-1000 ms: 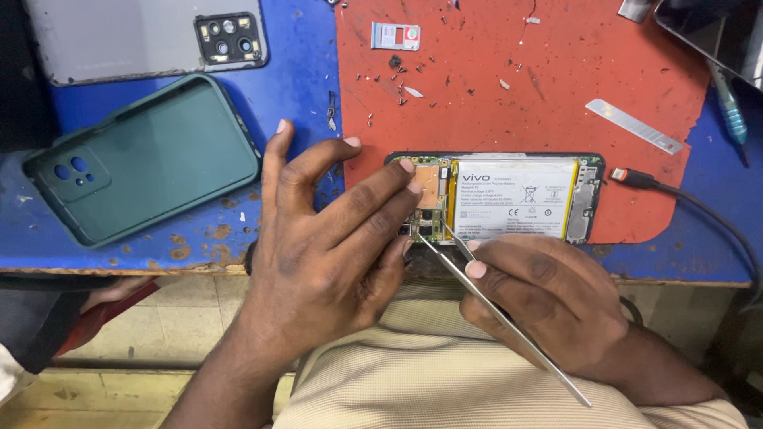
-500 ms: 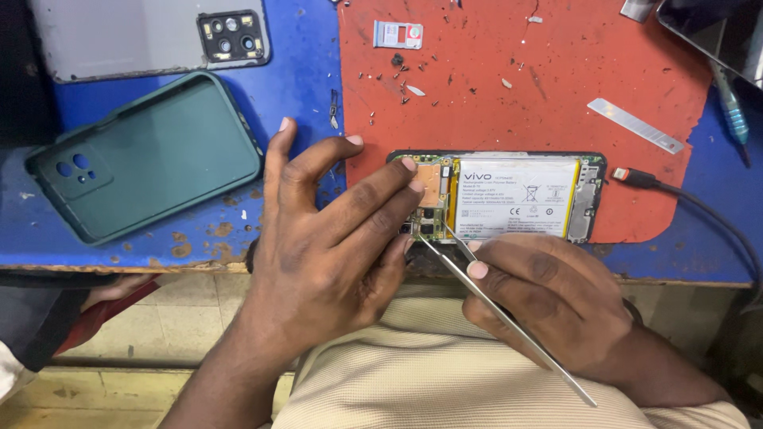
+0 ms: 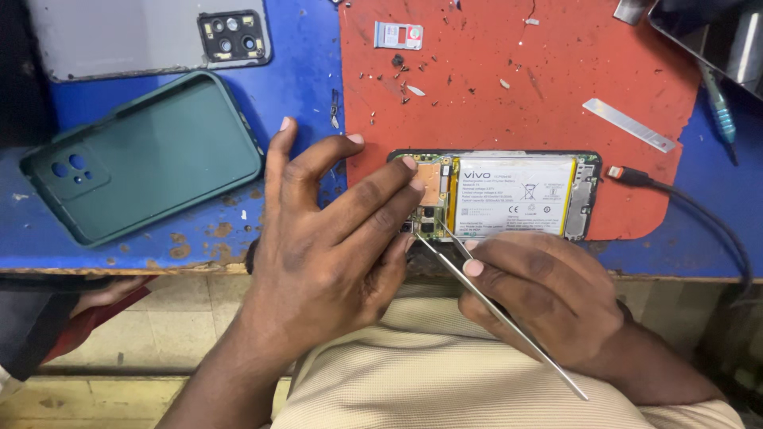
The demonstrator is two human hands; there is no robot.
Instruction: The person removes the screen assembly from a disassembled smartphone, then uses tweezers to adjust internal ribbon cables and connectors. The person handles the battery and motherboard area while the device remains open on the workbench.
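Note:
An opened phone [image 3: 584, 199] lies on a red mat [image 3: 517, 87] at the table's near edge, its white battery [image 3: 513, 196] and circuit board exposed. My left hand [image 3: 326, 246] rests on the phone's left end, fingertips pressing the board. My right hand [image 3: 540, 290] holds metal tweezers [image 3: 493, 306], whose tips touch the board's lower left part. A cable [image 3: 683, 199] is plugged into the phone's right end.
A dark green phone case [image 3: 143, 159] lies on the blue table [image 3: 302, 71] at left. A grey back cover [image 3: 119, 36] with camera cutouts is beyond it. A card tray [image 3: 398, 35], small screws, a metal strip [image 3: 628, 125] and a blue tool [image 3: 719, 107] lie nearby.
Almost nothing differs; both hands stay on the phone, with the tweezers' tips shifting only slightly on the board.

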